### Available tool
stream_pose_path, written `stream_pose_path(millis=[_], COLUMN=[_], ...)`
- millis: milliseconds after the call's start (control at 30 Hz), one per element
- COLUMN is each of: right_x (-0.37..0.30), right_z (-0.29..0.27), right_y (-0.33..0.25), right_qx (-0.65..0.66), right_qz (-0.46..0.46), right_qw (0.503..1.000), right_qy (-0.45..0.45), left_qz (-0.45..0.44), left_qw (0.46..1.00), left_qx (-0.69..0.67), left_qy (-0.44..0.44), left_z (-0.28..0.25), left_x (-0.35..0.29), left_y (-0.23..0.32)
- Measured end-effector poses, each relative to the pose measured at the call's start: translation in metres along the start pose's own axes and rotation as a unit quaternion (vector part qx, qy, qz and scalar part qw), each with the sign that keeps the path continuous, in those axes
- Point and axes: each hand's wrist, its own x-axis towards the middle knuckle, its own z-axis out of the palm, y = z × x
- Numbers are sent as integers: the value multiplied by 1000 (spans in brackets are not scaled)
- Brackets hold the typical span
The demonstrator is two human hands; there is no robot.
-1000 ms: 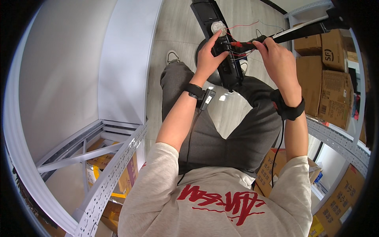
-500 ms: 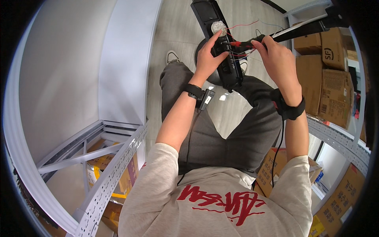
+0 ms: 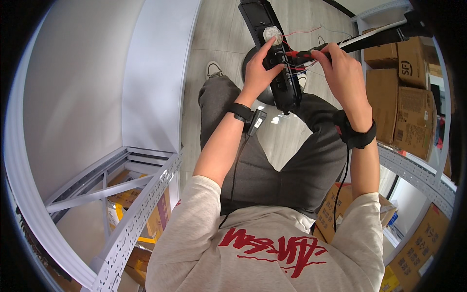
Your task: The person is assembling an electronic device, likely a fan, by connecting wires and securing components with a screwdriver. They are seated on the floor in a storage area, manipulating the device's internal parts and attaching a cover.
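Note:
A long black plastic housing (image 3: 285, 92) with its inside showing stands tilted over my knees, its lower end near my right thigh. A whitish round part (image 3: 272, 35) sits on its upper half, and thin red and pale wires (image 3: 301, 33) run out to the right. My left hand (image 3: 262, 70) grips the housing from the left, fingertips by the round part and thumb lower down. My right hand (image 3: 342, 75) pinches the handle of what looks like a red-and-black screwdriver (image 3: 299, 54), held nearly level. Its tip meets the housing between my left thumb and fingers.
A black arm with a pale strip (image 3: 377, 34) reaches in from the upper right. Behind my hands is a dark round base (image 3: 250, 65) on the floor. Cardboard boxes (image 3: 413, 117) fill shelves at right; a perforated metal rack (image 3: 141, 214) stands at left. Cables hang from both wrist straps.
The housing and my left hand have shifted slightly right and down. My right hand stays nearly in place, still pinching the screwdriver, whose tip remains at the housing.

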Motion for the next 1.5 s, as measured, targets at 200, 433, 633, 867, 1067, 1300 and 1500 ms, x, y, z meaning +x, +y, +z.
stream_pose_path(millis=[200,433,633,867,1067,1300,1500], right_x=[1,-6,-3,-1,18,33,26], right_z=[-3,-5,-3,-27,10,44,36], right_y=[-4,-10,-6,-15,-7,-4,-7], right_qx=[18,73,31,55,124,100,122], right_qz=[24,-15,14,53,35,13,30], right_qw=[999,997,999,994,981,985,979], right_qy=[-16,-1,-15,74,145,137,157], left_qz=[-10,14,5,-13,-4,-4,-1], left_qw=[1000,1000,1000,1000,999,999,1000], left_qx=[-8,3,3,-18,-34,-22,-2], left_qy=[4,7,-2,22,-19,-26,-6], left_z=[-1,-1,0,-3,0,-1,2], left_x=[0,0,-1,-2,-2,-4,-3], left_y=[-1,1,4,0,-1,3,-2])
